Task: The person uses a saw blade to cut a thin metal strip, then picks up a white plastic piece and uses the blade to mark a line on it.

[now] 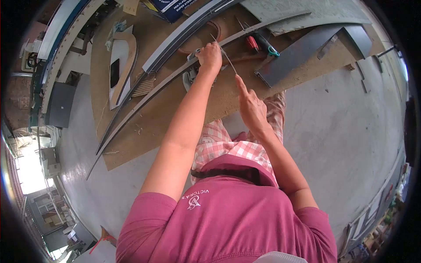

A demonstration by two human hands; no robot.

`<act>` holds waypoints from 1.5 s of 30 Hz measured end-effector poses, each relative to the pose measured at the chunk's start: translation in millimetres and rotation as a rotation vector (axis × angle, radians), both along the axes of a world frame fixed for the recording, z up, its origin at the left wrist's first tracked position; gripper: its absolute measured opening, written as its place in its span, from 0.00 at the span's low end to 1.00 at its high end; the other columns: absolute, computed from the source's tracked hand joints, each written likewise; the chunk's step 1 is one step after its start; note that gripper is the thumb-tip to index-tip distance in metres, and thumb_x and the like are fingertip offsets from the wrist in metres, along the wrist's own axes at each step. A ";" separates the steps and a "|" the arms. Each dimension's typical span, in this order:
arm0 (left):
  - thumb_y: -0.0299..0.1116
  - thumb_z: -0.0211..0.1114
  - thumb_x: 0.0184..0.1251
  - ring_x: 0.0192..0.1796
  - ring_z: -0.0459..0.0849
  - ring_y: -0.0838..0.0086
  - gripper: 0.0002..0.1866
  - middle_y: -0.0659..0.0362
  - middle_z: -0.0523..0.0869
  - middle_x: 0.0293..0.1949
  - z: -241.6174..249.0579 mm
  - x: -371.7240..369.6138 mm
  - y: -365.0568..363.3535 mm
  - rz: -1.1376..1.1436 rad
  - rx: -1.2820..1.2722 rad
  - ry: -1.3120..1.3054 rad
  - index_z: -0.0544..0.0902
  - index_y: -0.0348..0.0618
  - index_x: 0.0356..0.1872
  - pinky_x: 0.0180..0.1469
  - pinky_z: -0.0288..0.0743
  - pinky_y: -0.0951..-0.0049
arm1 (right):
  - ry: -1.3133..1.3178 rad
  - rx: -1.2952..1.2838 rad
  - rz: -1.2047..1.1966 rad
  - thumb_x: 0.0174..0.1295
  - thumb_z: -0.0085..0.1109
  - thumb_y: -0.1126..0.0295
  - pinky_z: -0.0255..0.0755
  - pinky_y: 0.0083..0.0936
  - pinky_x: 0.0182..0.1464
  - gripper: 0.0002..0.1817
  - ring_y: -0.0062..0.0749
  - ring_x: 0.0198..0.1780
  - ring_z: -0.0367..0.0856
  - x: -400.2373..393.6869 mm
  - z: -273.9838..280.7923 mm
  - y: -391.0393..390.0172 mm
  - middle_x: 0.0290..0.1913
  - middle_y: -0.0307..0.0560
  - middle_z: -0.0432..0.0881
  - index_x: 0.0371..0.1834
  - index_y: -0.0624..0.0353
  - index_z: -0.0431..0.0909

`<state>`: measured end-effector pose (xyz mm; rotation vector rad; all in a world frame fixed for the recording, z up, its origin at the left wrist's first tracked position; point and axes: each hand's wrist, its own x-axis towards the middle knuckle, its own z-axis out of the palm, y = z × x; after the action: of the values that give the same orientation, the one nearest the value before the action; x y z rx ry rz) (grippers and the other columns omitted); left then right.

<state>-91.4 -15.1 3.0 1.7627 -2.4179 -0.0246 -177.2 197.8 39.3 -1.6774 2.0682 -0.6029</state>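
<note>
My left hand [209,57] is closed on a long, narrow curved strip [151,94] that runs across the board-topped table. Beside it sits a grey metal fitting [187,79], partly hidden by my wrist. My right hand [253,109] is wrapped round the near end of a thin, straight file-like tool [230,62], its index finger stretched along it. The tool's shaft crosses the strip just right of my left hand. Its handle is hidden in my palm. A red-handled tool [252,43] and a teal-handled cutting tool [272,51] lie to the right.
A dark grey angled panel [302,55] lies along the table's right side. Another curved strip [175,37] stretches behind the held one. At left are a phone [115,73] and a curved wooden piece [128,57]. A printed box [169,8] stands at the back.
</note>
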 end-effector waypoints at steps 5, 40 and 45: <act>0.32 0.60 0.60 0.42 0.84 0.53 0.07 0.48 0.84 0.37 -2.1 2.6 -1.5 -0.020 -0.113 0.099 0.80 0.39 0.33 0.44 0.78 0.57 | -0.019 -0.047 0.017 0.56 0.42 0.81 0.74 0.45 0.38 0.39 0.57 0.37 0.80 0.4 -1.4 -16.0 0.37 0.62 0.76 0.72 0.39 0.49; 0.30 0.51 0.65 0.47 0.83 0.60 0.07 0.55 0.82 0.40 0.6 1.3 2.8 -0.026 -0.054 0.012 0.78 0.44 0.37 0.46 0.75 0.49 | -0.059 0.004 0.006 0.58 0.41 0.80 0.74 0.44 0.36 0.37 0.55 0.35 0.80 -5.4 1.9 0.0 0.35 0.61 0.76 0.72 0.39 0.50; 0.30 0.51 0.65 0.48 0.82 0.59 0.07 0.55 0.83 0.41 -4.4 1.4 2.2 -0.014 -0.032 0.021 0.78 0.43 0.38 0.47 0.75 0.49 | -0.063 -0.003 -0.001 0.58 0.41 0.80 0.73 0.45 0.35 0.37 0.56 0.35 0.80 -3.4 -3.6 -9.1 0.36 0.61 0.76 0.72 0.39 0.50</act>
<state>-90.0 -12.9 -1.4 1.7238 -2.4024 -0.0056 -180.7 188.7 35.7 -1.6385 2.0252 -0.6510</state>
